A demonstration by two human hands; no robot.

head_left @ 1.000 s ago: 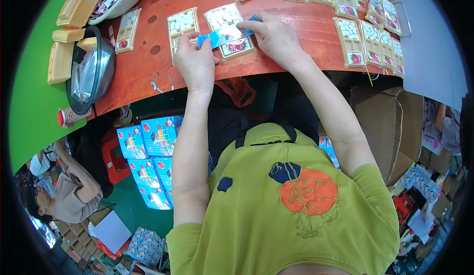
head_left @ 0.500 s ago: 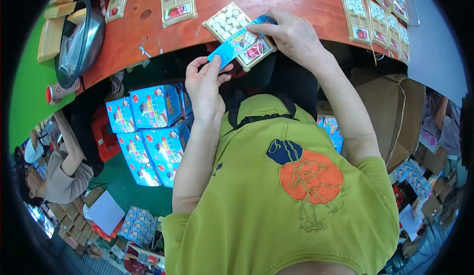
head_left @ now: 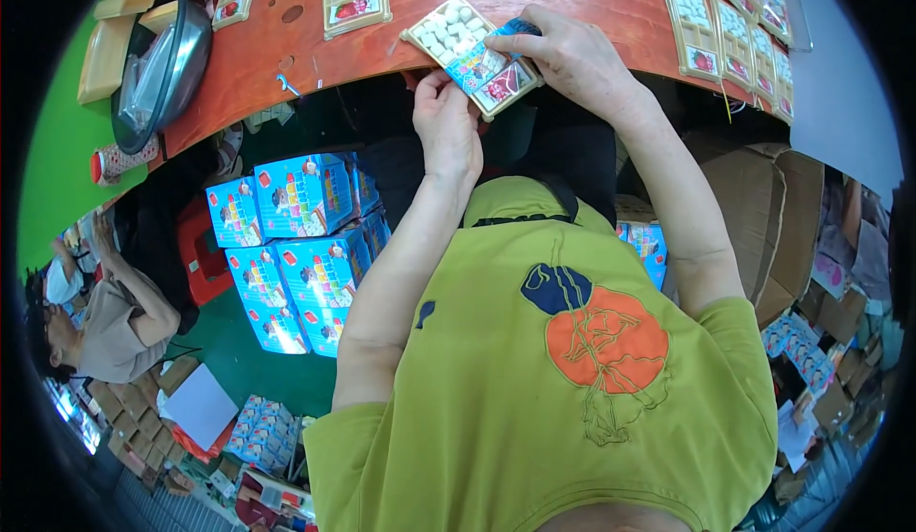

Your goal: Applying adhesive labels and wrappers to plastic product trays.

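Note:
A cream plastic tray (head_left: 516, 100) lies tilted at the table's near edge, partly overhanging it. White cube-like pieces (head_left: 448, 28) fill its far compartment, and a red-and-white packet (head_left: 500, 85) shows in the near part. Across the tray's middle runs a blue printed card strip (head_left: 468, 66). My left hand (head_left: 448, 131) is closed on the strip's lower end at the tray's side; some of its fingers are hidden underneath. Over the other end, my right hand (head_left: 582, 62) pinches the strip, its index finger pointing across the tray.
Filled trays stand farther left, including a tray (head_left: 356, 29), and several (head_left: 701, 41) at the right. A dark basin (head_left: 162, 83) sits at the left, near a small wrench (head_left: 286, 84). Blue boxes (head_left: 305, 198) are stacked below. A seated person (head_left: 119, 327) is at the left.
My left hand has moved right and up to the tray's side, bringing the strip's end down around it. The strip now lies against the tray. My right hand has barely shifted.

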